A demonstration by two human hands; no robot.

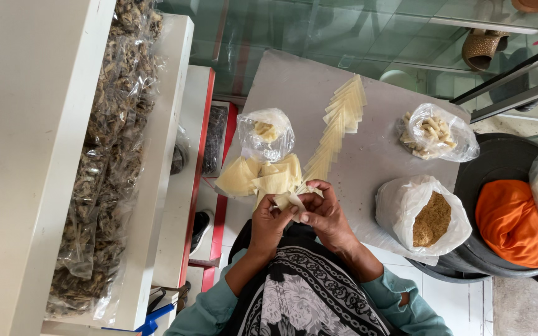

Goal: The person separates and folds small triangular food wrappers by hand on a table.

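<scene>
Pastry square [287, 200] pinched between fingers [299, 210] of left hand [270, 223], right hand [324, 214]

Left hand [268, 219] and right hand [322, 210] meet, fingers pinched together.

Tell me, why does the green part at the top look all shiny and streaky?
Head view: the green glass at the top mirrors pale streaks, so it looks shiny; soft even daylight, faint shadows on the grey board; both hands and the dough sheet look sharp; the shelf edges bow at the left side.

Grey table [294, 87], green tiled floor [344, 31]
</scene>
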